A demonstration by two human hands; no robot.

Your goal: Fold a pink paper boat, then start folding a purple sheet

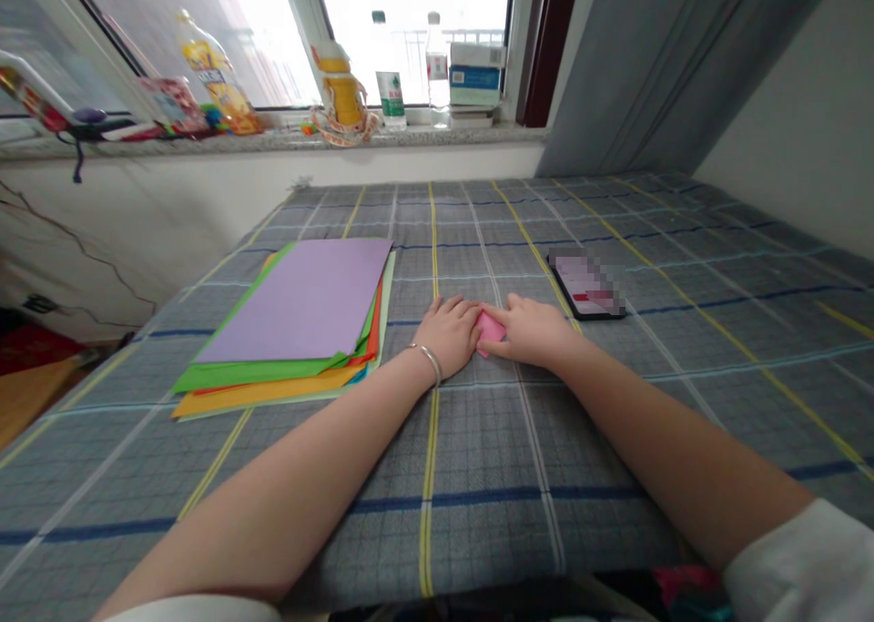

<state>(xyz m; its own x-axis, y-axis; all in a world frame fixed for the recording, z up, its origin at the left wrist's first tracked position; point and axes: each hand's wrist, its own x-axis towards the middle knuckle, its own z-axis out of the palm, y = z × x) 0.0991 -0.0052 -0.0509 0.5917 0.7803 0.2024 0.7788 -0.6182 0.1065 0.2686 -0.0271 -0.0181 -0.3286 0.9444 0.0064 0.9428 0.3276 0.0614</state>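
A small piece of pink folded paper (490, 329) lies on the plaid cloth, partly covered by both hands. My left hand (448, 332), with a silver bracelet at the wrist, rests flat on the paper's left side, fingers stretched out. My right hand (536, 331) grips the paper's right side, thumb and index finger on either edge of it. To the left of my hands is a stack of coloured paper sheets (300, 303), purple on top, with green, orange and yellow edges showing below.
A phone (585, 285) lies right of my hands on the plaid cloth (478, 458). On the windowsill (273, 141) stand a yellow cup (341, 94), an orange drink bottle (217, 76), clear bottles, a white-green tube (391, 99) and boxes (476, 77). A grey curtain (635, 66) hangs at right.
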